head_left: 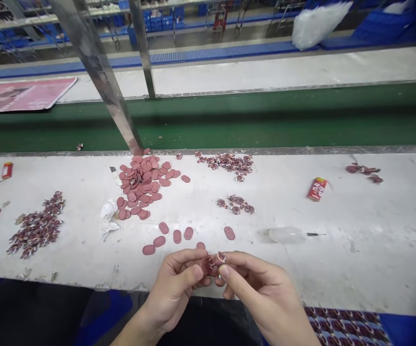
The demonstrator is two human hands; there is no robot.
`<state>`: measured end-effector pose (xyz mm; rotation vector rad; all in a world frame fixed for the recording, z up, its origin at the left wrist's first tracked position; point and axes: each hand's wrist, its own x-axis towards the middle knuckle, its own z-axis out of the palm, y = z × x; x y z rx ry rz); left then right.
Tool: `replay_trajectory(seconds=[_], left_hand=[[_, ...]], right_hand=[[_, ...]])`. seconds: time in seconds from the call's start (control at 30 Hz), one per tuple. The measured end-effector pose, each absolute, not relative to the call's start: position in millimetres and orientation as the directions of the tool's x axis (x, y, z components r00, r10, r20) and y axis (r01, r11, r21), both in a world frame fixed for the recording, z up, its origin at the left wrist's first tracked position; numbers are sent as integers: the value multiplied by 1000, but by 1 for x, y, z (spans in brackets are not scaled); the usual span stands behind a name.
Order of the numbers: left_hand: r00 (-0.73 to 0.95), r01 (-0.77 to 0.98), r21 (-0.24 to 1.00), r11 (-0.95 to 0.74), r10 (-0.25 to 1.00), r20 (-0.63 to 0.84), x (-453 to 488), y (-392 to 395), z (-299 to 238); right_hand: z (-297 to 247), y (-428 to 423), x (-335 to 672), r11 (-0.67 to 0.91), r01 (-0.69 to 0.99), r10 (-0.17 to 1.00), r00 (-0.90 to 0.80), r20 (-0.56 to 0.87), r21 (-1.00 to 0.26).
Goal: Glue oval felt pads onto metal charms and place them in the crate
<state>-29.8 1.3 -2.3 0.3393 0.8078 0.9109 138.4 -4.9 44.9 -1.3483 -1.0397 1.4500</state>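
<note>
Left hand (pixel 173 288) pinches red oval tag (pixel 209 265), on near side of big tag pile (pixel 143 180), well apart. Right hand (pixel 261 293) closed on small ring (pixel 221 258), touching tag. Best, I think: keep tag steady, turn ring slowly, fingertips close.

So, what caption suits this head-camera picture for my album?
Left hand and right hand pinch a pink tag above a white bench strewn with tag piles.

Bare table (pixel 373 259) lies toward the near right corner, past a bottle (pixel 287 235). Across the middle, discs (pixel 141 185) crowd up to the far edge, where a slanted post (pixel 99 81) stands; small parts (pixel 38 228) fill the left.
</note>
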Motion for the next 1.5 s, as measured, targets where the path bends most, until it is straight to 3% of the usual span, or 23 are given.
replay_trajectory(seconds=[0.37, 0.8, 1.27, 1.5], left_hand=[[346, -610, 588, 531, 846, -405, -25, 4, 4], [289, -585, 672, 455, 891, -351, -17, -5, 6], [290, -588, 634, 503, 862, -415, -15, -12, 8], [274, -599, 637, 485, 872, -407, -13, -12, 12]], right_hand=[[42, -9, 136, -272, 33, 961, -44, -273, -962], [42, -14, 144, -327, -18, 940, -109, -324, -945], [42, -16, 149, -210, 68, 969, -118, -216, -975], [42, -18, 144, -251, -26, 963, -105, -248, -968]])
